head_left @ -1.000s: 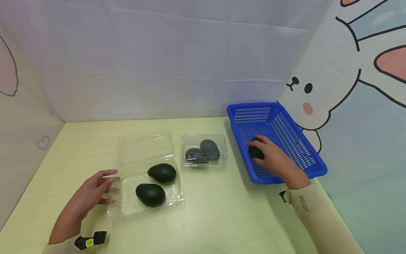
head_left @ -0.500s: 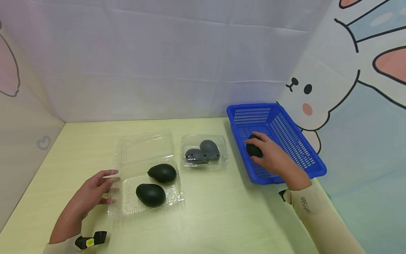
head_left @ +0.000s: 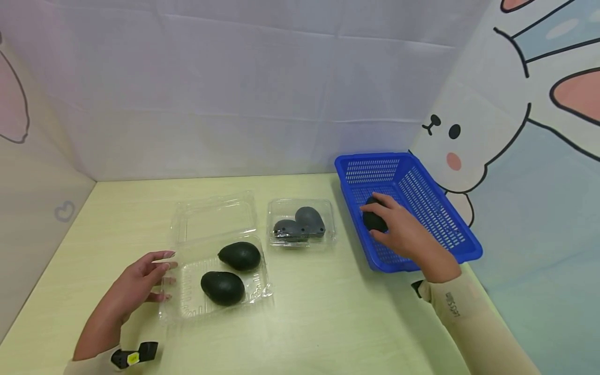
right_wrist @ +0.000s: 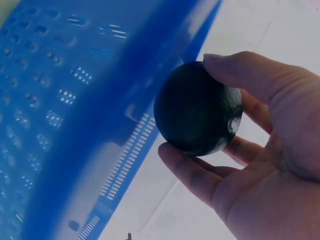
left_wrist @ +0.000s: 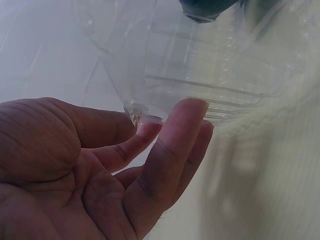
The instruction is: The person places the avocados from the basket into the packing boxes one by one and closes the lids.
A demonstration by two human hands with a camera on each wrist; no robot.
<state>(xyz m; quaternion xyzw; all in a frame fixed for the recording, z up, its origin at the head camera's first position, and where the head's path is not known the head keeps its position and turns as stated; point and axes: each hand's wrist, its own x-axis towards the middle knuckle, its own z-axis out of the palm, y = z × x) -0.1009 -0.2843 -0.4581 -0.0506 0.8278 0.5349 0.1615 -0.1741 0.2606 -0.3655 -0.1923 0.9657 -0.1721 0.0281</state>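
With its thumb and fingers curled round it, my right hand [head_left: 405, 234] holds a dark green avocado [head_left: 374, 221] inside the blue plastic basket [head_left: 348, 200]. The avocado's round end shows between thumb and fingers in the right wrist view. At the left, my left hand [head_left: 131, 289] pinches the rim of a clear plastic clamshell box [head_left: 189, 294]; its thumb and fingers lie on either side of the edge in the left wrist view. Two avocados lie in that box, a farther one [head_left: 239, 255] and a nearer one [head_left: 223, 288]. The box's lid [head_left: 215, 216] lies folded back, away from me.
A shut clear box [head_left: 276, 208] with dark avocados inside stands between the raised lid and the basket. The pale table [head_left: 319, 317] extends in front. A white cloth wall [head_left: 244, 104] rises behind, and a bunny-print wall [head_left: 529, 219] borders the right.
My right hand has shifted slightly left and away from me with the avocado, still within the basket. My left hand and the open box have stayed put.
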